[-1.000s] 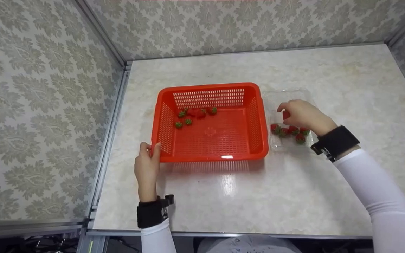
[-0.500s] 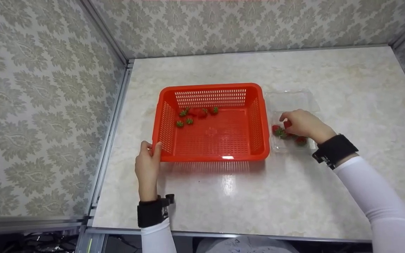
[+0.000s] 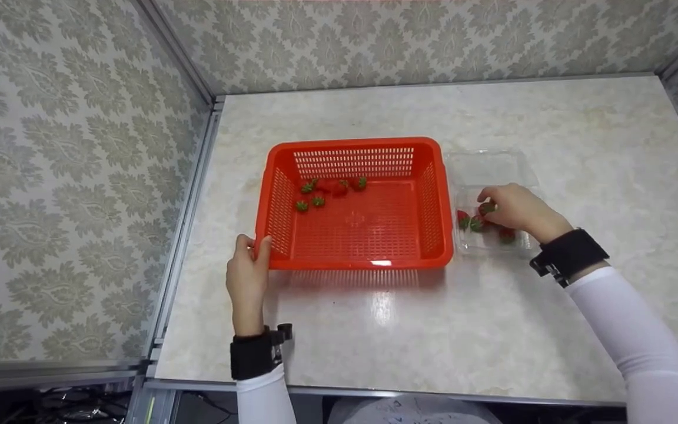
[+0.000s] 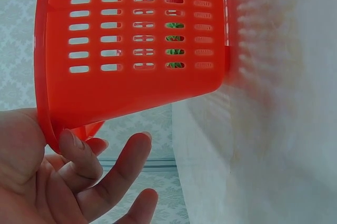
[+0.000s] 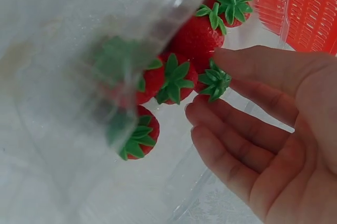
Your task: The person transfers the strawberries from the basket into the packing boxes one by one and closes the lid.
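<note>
A person's two hands work at a pale marble-look counter (image 3: 409, 330) enclosed by patterned wallpaper. In the middle sits a red slotted plastic basket (image 3: 355, 259), with a small cluster of strawberries (image 3: 328, 189) lying in its far left part. The left hand (image 3: 247, 281) holds the basket's near left corner, thumb over the rim and fingers curled under it; the left wrist view shows the fingers (image 4: 113, 174) loosely curled beneath the basket's edge (image 4: 52, 129).

Just to the right of the basket, touching or nearly touching its right wall, is a clear plastic tray (image 3: 486, 165) with a few strawberries at its near end. The right hand (image 3: 515, 211) reaches into this tray. In the right wrist view its thumb and fingers (image 5: 247, 129) pinch one strawberry (image 5: 212, 83) by its leafy green top. Three or four more strawberries (image 5: 174, 79) lie close together right beside it, partly blurred behind the clear plastic tray (image 5: 79, 29). A corner of the red basket (image 5: 310, 8) shows at the far right of that view.

Both arms wear white sleeves and black wrist straps
</note>
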`<action>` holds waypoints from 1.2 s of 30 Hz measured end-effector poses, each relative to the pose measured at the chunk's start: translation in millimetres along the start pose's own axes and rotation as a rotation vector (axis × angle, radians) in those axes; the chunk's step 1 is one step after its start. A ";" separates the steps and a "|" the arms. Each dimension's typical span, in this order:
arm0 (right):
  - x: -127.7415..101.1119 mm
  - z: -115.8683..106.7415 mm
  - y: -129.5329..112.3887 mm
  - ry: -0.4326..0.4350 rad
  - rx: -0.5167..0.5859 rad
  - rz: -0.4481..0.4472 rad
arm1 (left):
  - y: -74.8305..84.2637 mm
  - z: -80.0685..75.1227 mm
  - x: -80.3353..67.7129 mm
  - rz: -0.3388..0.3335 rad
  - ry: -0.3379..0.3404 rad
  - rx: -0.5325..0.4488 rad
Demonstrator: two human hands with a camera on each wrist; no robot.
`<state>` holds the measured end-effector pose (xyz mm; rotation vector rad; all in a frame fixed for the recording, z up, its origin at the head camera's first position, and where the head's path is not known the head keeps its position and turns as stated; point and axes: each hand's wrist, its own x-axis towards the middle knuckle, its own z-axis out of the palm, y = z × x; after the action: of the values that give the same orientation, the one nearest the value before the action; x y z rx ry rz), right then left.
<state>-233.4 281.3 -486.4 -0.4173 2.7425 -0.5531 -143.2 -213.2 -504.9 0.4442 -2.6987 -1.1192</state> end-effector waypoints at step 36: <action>-0.2 -50.2 -34.3 0.098 -0.087 -0.040 | -1.4 -1.3 0.1 0.020 0.005 -0.008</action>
<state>-243.5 267.4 -428.1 -0.4782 2.8663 -0.4778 -142.6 -215.0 -505.0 0.4178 -2.6872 -1.1224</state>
